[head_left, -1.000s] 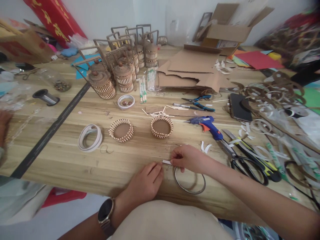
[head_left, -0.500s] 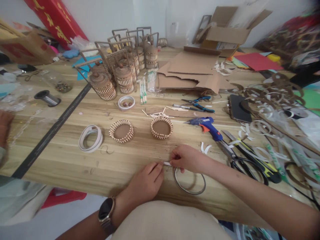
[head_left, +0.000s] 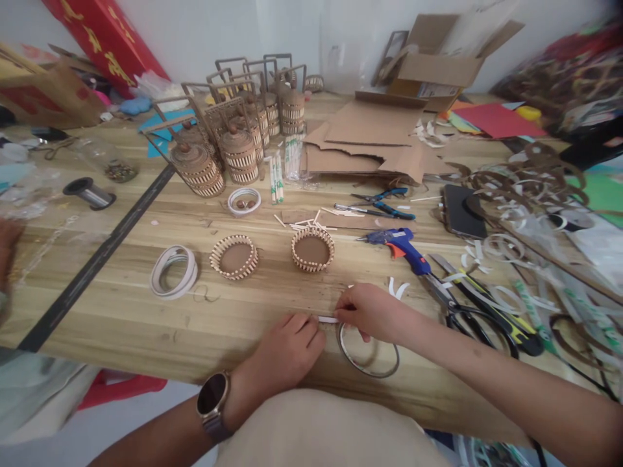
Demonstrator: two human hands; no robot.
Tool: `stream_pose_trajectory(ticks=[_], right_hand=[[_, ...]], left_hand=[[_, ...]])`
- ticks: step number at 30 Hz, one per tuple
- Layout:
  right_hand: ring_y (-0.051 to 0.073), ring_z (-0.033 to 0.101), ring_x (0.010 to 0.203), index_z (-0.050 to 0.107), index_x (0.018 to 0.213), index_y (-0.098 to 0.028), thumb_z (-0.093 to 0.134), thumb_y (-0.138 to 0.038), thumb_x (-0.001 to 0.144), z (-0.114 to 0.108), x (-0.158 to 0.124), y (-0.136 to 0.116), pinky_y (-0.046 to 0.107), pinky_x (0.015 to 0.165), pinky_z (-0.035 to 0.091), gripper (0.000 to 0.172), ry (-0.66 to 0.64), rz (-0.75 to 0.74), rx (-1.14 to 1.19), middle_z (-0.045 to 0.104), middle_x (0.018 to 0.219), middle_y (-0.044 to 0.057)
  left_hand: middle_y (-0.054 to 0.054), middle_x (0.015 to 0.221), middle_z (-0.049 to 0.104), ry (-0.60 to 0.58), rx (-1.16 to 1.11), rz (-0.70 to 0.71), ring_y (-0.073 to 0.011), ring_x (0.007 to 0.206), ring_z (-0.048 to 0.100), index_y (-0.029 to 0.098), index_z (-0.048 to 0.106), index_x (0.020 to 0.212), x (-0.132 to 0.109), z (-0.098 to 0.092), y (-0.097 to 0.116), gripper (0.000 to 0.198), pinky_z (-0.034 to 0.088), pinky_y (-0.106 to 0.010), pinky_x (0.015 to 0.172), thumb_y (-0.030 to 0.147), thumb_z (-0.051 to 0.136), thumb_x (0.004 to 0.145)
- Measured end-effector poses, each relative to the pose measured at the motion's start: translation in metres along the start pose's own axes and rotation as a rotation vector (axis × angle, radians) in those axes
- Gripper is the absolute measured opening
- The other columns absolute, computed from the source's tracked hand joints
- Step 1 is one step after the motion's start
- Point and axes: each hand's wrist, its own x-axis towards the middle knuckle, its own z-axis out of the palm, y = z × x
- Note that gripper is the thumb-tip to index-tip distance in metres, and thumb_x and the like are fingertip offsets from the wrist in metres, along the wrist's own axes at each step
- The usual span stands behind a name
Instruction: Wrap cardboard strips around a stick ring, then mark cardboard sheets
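Note:
A narrow white strip (head_left: 328, 319) lies low over the table near its front edge, between my two hands. My left hand (head_left: 293, 347), with a watch on its wrist, presses its bent, closed fingers on the strip's left end. The right end is pinched in the fingers of my right hand (head_left: 367, 312). Just below that hand is a thin grey-white ring (head_left: 374, 374), partly covered by my fingers. Two round cardboard trays walled with small sticks, a left one (head_left: 235, 258) and a right one (head_left: 312, 250), sit beyond my hands.
White tape rolls (head_left: 174, 272) lie left. A blue glue gun (head_left: 402, 243), scissors (head_left: 460, 314), a yellow-black cutter (head_left: 520, 331) and pliers (head_left: 384, 196) lie right. Lidded stick baskets (head_left: 238, 152) and torn cardboard (head_left: 370, 123) stand behind. Another person's hand (head_left: 7, 250) shows at far left.
My left hand has shifted slightly right with its fingers drawn closer together. My right hand has moved a little right, its fingers still on the strip. The view has tilted slightly.

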Motion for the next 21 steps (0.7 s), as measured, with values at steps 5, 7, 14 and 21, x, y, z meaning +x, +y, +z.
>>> stream_pose_trajectory(ticks=[5, 7, 14, 21], right_hand=[[0.011, 0.054, 0.043, 0.065, 0.059, -0.018, 0.053, -0.023, 0.087, 0.0024, -0.0029, 0.0062, 0.021, 0.046, 0.034, 0.031, 0.018, 0.028, -0.034, 0.052, 0.045, -0.003], [0.011, 0.054, 0.045, 0.068, 0.063, -0.017, 0.055, -0.023, 0.086, 0.0023, -0.0031, 0.0067, 0.022, 0.047, 0.034, 0.027, 0.027, 0.024, -0.053, 0.057, 0.05, -0.002], [0.013, 0.054, 0.052, 0.071, 0.065, -0.018, 0.059, -0.02, 0.085, -0.0015, -0.0025, 0.0035, 0.024, 0.05, 0.032, 0.024, 0.038, 0.0, -0.13, 0.062, 0.057, 0.0], [0.015, 0.057, 0.057, 0.073, 0.068, -0.018, 0.061, -0.022, 0.084, -0.0042, -0.0035, 0.005, 0.026, 0.054, 0.033, 0.021, 0.044, 0.01, -0.198, 0.065, 0.061, 0.003]], left_hand=[[-0.01, 0.094, 0.07, 0.0, -0.01, -0.003, -0.0229, 0.086, 0.061, 0.009, 0.061, 0.11, 0.0035, 0.0008, -0.0009, 0.019, 0.053, -0.034, 0.073, 0.013, 0.046, 0.099], [-0.01, 0.092, 0.069, -0.019, 0.0, 0.006, -0.0225, 0.085, 0.061, 0.007, 0.059, 0.116, 0.0044, 0.001, -0.0009, 0.023, 0.053, -0.034, 0.072, 0.013, 0.042, 0.101], [-0.011, 0.089, 0.068, -0.069, 0.025, 0.02, -0.0233, 0.085, 0.06, 0.004, 0.059, 0.12, 0.0077, -0.0012, 0.001, 0.027, 0.052, -0.035, 0.071, 0.012, 0.041, 0.102], [-0.012, 0.089, 0.067, -0.145, 0.047, 0.036, -0.024, 0.088, 0.06, 0.004, 0.058, 0.124, 0.0102, -0.0021, 0.0025, 0.029, 0.049, -0.034, 0.072, 0.014, 0.044, 0.101]])
